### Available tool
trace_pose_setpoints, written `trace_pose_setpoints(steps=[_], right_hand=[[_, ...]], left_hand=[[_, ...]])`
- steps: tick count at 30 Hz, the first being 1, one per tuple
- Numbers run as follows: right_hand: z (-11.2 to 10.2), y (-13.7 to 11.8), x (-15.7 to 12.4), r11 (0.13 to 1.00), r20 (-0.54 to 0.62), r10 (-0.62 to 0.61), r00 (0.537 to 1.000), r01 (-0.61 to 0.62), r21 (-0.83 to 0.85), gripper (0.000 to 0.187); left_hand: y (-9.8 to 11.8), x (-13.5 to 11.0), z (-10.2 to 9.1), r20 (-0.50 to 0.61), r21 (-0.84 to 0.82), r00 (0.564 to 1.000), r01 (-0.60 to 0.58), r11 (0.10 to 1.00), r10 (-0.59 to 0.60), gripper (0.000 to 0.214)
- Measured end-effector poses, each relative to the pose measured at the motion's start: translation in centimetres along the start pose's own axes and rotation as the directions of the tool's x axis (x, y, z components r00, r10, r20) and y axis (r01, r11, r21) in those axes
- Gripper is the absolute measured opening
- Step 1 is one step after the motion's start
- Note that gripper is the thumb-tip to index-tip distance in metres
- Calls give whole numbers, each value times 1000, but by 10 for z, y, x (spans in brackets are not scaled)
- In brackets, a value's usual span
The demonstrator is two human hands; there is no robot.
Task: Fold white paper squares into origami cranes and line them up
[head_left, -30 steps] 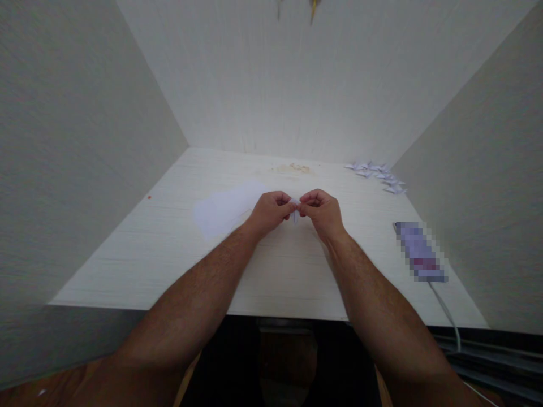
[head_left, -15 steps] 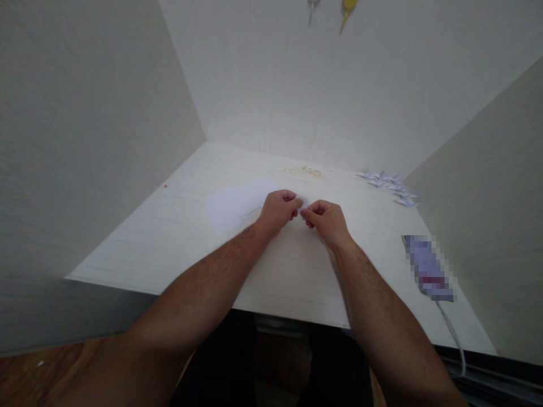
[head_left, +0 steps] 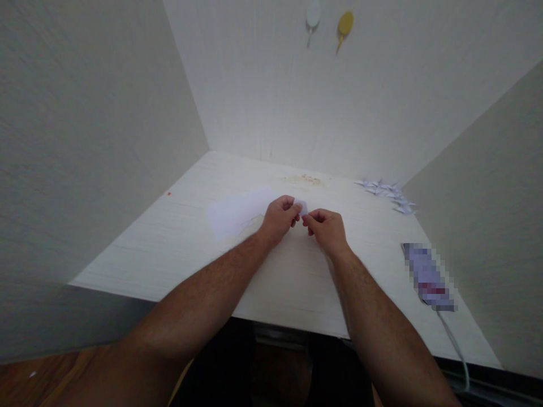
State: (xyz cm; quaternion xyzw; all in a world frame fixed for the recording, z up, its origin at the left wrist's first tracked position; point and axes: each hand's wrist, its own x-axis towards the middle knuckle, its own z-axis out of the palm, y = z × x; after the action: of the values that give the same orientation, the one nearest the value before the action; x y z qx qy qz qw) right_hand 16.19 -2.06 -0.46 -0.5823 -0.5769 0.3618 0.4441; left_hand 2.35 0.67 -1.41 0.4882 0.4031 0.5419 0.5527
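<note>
Over the middle of the white desk, a small piece of white paper (head_left: 301,206) is pinched between thumb and fingers of my left hand (head_left: 280,217). My right hand (head_left: 326,227) is closed too, its thumb and fingertips gripping the paper's lower right edge. Part of the paper is hidden behind the fingers, so its folds cannot be made out. Larger white paper sheets (head_left: 233,212) lie flat on the desk, just left of my left hand.
Several small folded paper shapes (head_left: 388,192) sit in the back right corner. A blurred-out phone-like device (head_left: 426,274) with a white cable (head_left: 456,345) lies at right. Panels enclose the desk (head_left: 169,249) on three sides; two hooks (head_left: 345,24) hang on the back one.
The view has tipped up a little, so everything sits lower in the picture. More of the small paper shows between my hands. Both hands keep their pinch.
</note>
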Motion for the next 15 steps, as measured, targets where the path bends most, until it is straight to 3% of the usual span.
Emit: trace_pose_setpoints(steps=[4,7,15], right_hand=[[-3,1,-3,976,-57,-173,983,164,-147,23],[-3,2,-4,962,-24,-215,976,208,-177,25],[-1,-4,-6,971,26,-203,979,204,-123,23]], left_hand=[[2,3,-7,133,-3,991,1,1000,-1,23],[3,4,-10,191,62,981,-36,997,23,20],[-3,2,-4,78,-84,995,-49,995,56,17]])
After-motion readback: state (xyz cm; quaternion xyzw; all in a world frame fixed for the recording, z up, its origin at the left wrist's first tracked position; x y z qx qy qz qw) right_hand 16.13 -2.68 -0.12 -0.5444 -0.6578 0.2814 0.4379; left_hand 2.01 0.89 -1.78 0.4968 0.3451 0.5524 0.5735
